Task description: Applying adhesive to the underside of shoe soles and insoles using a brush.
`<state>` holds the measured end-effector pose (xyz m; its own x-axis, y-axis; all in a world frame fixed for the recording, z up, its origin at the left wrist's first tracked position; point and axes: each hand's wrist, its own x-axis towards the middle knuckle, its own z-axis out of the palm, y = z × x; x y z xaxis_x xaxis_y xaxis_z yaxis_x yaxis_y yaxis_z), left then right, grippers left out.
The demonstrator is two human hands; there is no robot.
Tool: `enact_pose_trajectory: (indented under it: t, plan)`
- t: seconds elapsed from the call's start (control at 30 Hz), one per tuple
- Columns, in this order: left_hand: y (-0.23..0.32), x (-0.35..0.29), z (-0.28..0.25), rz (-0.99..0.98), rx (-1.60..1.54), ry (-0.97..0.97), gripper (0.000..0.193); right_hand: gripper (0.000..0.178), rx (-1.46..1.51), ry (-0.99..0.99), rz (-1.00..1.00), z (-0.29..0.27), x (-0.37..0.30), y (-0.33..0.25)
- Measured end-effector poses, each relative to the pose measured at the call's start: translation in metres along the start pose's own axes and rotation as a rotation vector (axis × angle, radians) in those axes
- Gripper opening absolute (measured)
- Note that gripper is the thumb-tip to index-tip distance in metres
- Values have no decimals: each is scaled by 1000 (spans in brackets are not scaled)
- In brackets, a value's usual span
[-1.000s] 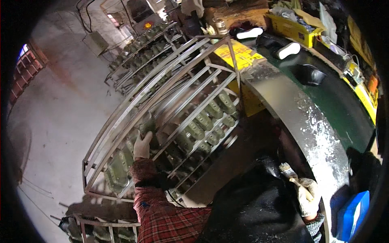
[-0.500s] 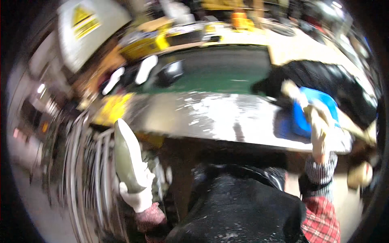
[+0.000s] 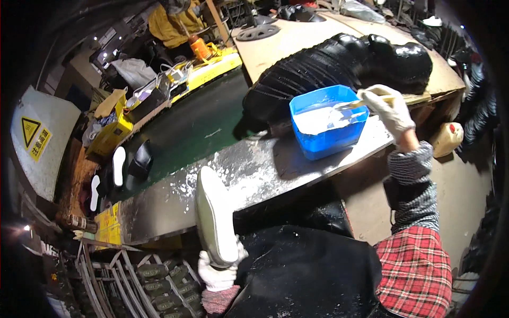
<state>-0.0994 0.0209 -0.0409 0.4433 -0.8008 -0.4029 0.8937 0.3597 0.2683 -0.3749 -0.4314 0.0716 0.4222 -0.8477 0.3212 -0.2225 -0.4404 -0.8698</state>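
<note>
My left hand (image 3: 218, 273), in a white glove, grips an olive-green shoe (image 3: 207, 222) by one end. The shoe stands nearly upright beside the bench edge, its white underside (image 3: 225, 228) turned partly toward me. My right hand (image 3: 389, 110), gloved too, is closed round the handle of a brush (image 3: 347, 107). The brush's head reaches into a blue plastic tub (image 3: 330, 147) containing white liquid (image 3: 317, 121). Where the bristles meet the liquid is hard to make out. The tub rests on the metal ledge (image 3: 254, 172), which is spattered white.
Beyond the ledge runs a dark green belt (image 3: 196, 127), carrying shoes with white soles (image 3: 119, 165) at its left end. Rows of black soles (image 3: 313, 63) lie behind the tub. A metal rack (image 3: 124, 281) stands lower left, a pale canister (image 3: 447, 139) at right.
The view has swung right, so the tub appears nearer the middle. My left hand still holds the shoe, now closer to my apron. My right hand remains at the tub.
</note>
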Motion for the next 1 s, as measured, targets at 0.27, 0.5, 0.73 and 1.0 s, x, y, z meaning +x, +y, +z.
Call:
enact_pose_trajectory:
  t: [0.27,0.5,0.73,1.0]
  plan:
    - [6,-3,-57,-196,65,-184,91,20,183,-442,-437,131,-72,-102]
    - [5,22,-125,-44,-90,-165,90,27,491,-644,-45,307,-58,-88]
    - [6,27,-83,-1,505,-185,89,32,493,-1038,-606,252,-88,-92]
    - [1,28,-103,-213,-391,-527,77,20,96,-943,-550,297,-56,-154]
